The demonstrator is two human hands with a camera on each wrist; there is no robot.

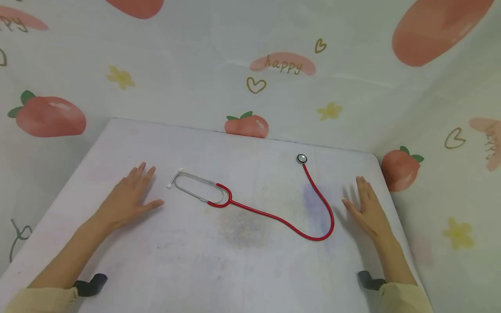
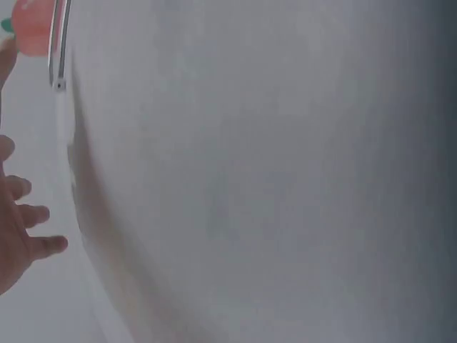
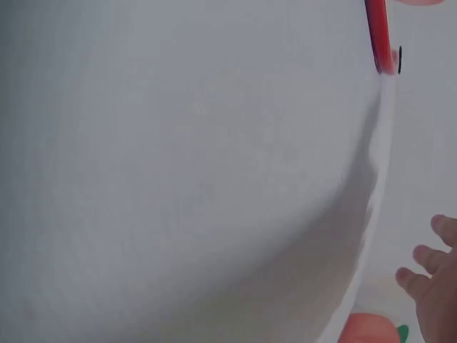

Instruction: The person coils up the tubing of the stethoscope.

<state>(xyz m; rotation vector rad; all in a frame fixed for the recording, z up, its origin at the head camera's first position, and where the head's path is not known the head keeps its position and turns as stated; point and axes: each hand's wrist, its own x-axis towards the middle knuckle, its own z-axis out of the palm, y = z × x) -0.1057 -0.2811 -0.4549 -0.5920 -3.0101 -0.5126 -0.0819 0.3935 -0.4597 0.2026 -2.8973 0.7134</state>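
A stethoscope (image 1: 270, 214) with red tubing lies on the white-covered table. Its metal ear tubes with white tips point left, and its round chest piece (image 1: 302, 158) is at the back right. To the left of the ear tips, my left hand (image 1: 127, 198) is held over the table, fingers spread and holding nothing. My right hand (image 1: 369, 208), also with straight fingers and thumb apart, is right of the curved tubing. The left wrist view catches the metal ear tubes (image 2: 60, 43) at its upper left; the right wrist view shows a bit of red tubing (image 3: 379, 36) at its top.
The white tabletop (image 1: 188, 269) carries faint bluish and brown stains. Behind and beside it hangs a white cloth (image 1: 188, 74) printed with peaches, hearts and yellow flowers. A dark wrist mount (image 1: 91, 284) sticks out from each sleeve.
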